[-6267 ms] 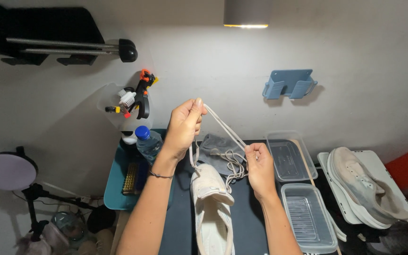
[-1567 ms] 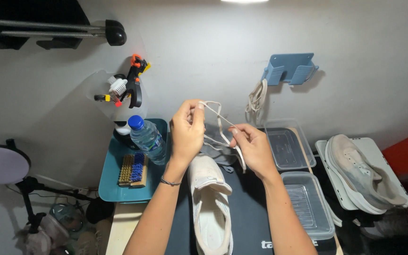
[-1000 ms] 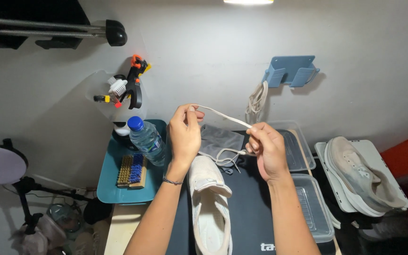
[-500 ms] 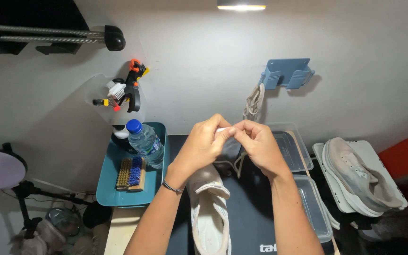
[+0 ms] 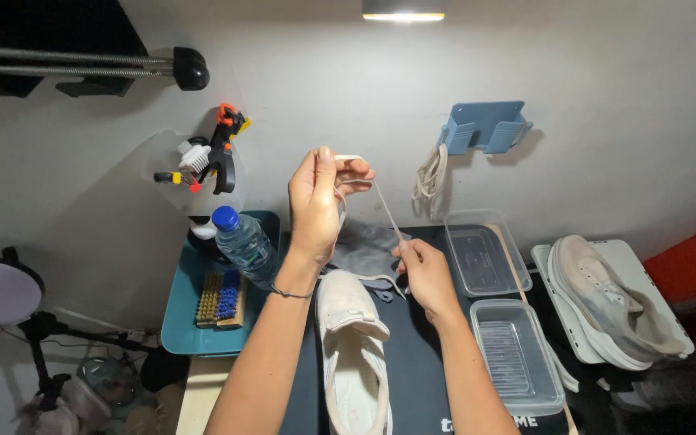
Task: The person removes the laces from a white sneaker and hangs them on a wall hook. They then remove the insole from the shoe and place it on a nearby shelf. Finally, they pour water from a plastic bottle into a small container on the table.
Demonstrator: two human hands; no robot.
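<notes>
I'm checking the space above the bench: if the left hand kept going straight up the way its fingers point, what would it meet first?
Probably nothing close. The left hand, pinching the shoelace, points up at bare white wall; the way looks free, though depth is unclear.

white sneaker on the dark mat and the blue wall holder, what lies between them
In the head view, a crumpled grey cloth lies beyond the white sneaker, and the taut white shoelace held by both hands crosses above it, below the blue wall holder.
</notes>
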